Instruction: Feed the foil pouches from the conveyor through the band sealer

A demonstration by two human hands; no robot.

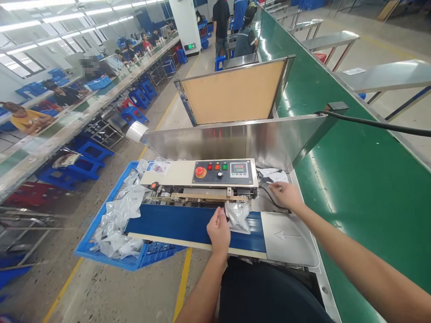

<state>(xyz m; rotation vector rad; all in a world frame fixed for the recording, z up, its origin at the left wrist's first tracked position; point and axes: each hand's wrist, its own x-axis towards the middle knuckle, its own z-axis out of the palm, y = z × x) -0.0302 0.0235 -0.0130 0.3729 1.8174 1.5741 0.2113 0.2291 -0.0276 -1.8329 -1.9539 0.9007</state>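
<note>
A band sealing machine (198, 172) with a control panel stands before me, a blue conveyor belt (182, 224) along its front. One filled silvery plastic bag (238, 219) lies on the belt, its top edge at the sealing band. Close against the bag's left side is my left hand (219, 231), fingers curled and pressed together; whether they grip its edge is hidden. My right hand (286, 195) reaches past the machine's right end, thumb and fingers pinched, beside a few silvery bags (274, 175). What lies between those fingertips is too small to make out.
At the belt's left end, a blue crate (89, 237) holds many filled bags. A metal guard (232, 137) rises behind the machine. A green conveyor (363, 202) runs along the right, with a black cable (377, 124) over it. Co-workers sit along a bench (101, 105) at left.
</note>
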